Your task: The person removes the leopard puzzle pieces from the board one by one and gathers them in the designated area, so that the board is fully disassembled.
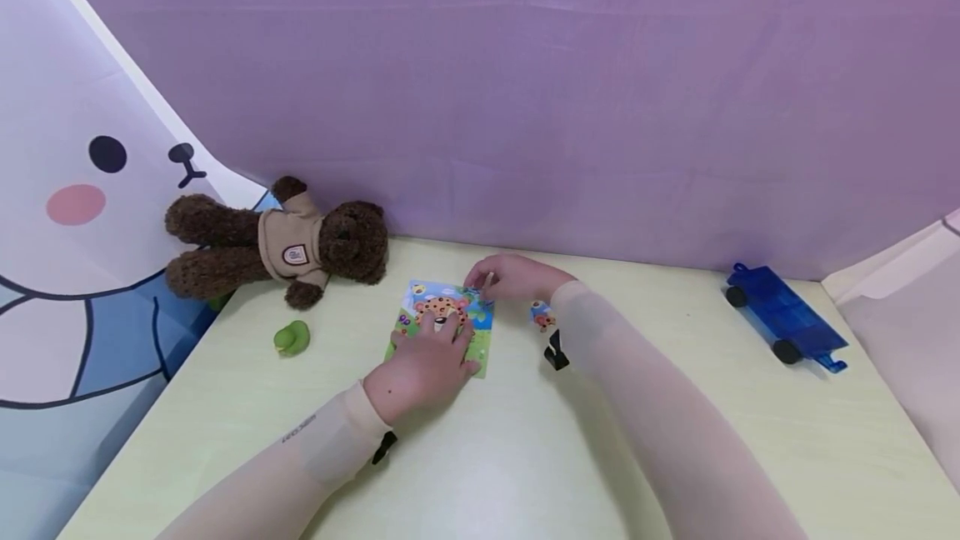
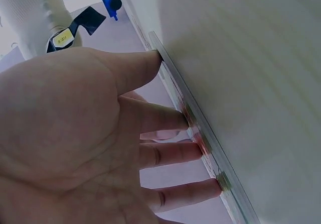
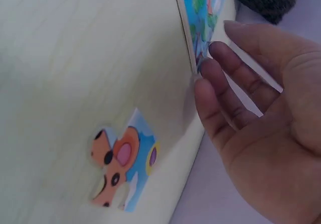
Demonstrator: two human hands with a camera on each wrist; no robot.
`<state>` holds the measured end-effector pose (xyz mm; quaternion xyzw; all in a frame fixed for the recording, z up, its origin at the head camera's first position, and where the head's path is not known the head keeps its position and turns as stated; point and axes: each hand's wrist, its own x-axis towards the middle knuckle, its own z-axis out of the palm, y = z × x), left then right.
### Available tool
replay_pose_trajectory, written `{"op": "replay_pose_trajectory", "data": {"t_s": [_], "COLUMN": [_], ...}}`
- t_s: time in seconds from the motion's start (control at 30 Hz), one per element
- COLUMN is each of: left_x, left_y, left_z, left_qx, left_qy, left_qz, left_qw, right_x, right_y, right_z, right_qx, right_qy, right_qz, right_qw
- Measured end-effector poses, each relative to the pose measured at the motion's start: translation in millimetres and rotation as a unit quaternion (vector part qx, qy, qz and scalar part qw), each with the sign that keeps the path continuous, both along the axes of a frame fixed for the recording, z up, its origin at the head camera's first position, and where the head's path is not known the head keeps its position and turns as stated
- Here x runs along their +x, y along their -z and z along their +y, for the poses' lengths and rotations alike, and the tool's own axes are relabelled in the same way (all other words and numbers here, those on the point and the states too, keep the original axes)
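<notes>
A small jigsaw puzzle [image 1: 483,340] with a spotted cartoon leopard lies flat on the table. My left hand [image 1: 426,361] rests on it with fingers spread; in the left wrist view the thumb and fingertips [image 2: 213,186] press along its thin edge. At the puzzle's far right corner is my right hand [image 1: 517,277], fingers loosely bent. The right wrist view puts its fingertips [image 3: 203,86] right at that corner, with the thumb apart from them. One loose puzzle piece [image 3: 125,166], showing an orange animal face on blue, lies on the table beside the right wrist.
A brown teddy bear [image 1: 288,244] in a beige shirt lies at the back left. A small green toy [image 1: 292,338] sits in front of it. The blue toy wagon [image 1: 783,311] with black wheels stands at the right. A purple cloth wall [image 1: 525,107] borders the table's back edge.
</notes>
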<state>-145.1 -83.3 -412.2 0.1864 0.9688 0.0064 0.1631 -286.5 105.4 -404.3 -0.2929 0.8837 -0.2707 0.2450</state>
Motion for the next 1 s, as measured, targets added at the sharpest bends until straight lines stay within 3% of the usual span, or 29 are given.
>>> {"op": "replay_pose_trajectory", "data": {"t_s": [0.2, 0.4, 0.67, 0.77, 1.0], "left_x": [1.8, 2.3, 2.1, 2.1, 1.4], "left_y": [-2.4, -3.5, -3.5, -4.2, -4.0], "left_z": [0.0, 0.1, 1.1, 1.3, 1.3], "left_qx": [0.003, 0.0, -0.012, -0.012, -0.011], "left_qy": [0.002, 0.003, 0.006, 0.006, 0.006], "left_qz": [0.005, 0.009, 0.01, 0.011, 0.006], "left_qw": [1.0, 1.0, 0.9999, 0.9999, 0.9999], "right_x": [-0.2, -2.2, 1.1, 1.3, -0.6], "right_y": [0.1, 0.5, -2.3, -1.0, 3.8], "right_z": [-10.4, -18.0, -29.6, -33.0, -38.5], "right_qx": [0.039, 0.063, 0.134, 0.157, 0.164], "right_qy": [-0.05, -0.061, -0.107, -0.112, -0.119], "right_qz": [0.049, 0.086, 0.193, 0.212, 0.228], "right_qw": [0.9968, 0.9924, 0.9661, 0.958, 0.9524]}}
